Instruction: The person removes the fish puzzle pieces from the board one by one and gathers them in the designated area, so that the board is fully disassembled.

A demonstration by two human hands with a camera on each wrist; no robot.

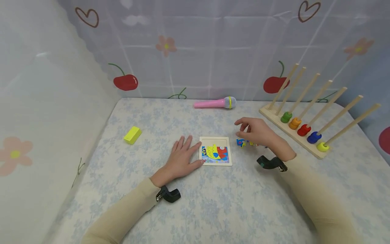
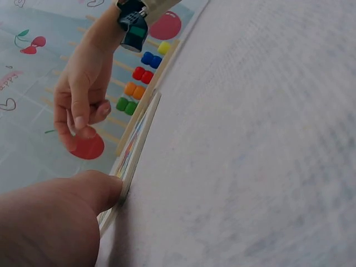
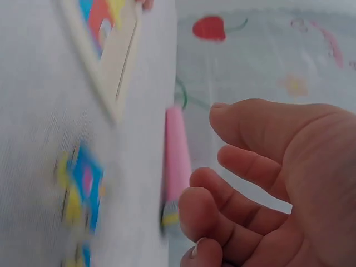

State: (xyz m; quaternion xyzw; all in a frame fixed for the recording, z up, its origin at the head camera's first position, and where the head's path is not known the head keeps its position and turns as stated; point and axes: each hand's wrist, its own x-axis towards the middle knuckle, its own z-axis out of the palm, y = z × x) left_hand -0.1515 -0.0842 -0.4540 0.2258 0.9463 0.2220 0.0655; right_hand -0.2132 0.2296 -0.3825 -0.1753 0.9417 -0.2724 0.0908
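Observation:
A wooden jigsaw tray (image 1: 230, 152) lies on the table, its lower part filled with pieces that form a yellow and red picture; bare wood shows along the top. My left hand (image 1: 179, 161) lies flat to its left, fingers spread, with thumb and index finger touching the tray's left edge. Just right of the tray are several loose puzzle pieces (image 1: 240, 142), blue and yellow, partly covered by my right hand (image 1: 257, 130). That hand hovers above them with loosely bent fingers. In the right wrist view nothing shows between its thumb (image 3: 245, 119) and fingers.
A pink toy microphone (image 1: 210, 103) lies at the back of the table. At the right stands a wooden peg rack (image 1: 292, 134) with coloured beads low on several of its tall pegs. A yellow block (image 1: 132, 135) lies at the left. A printed curtain (image 1: 213, 51) hangs behind.

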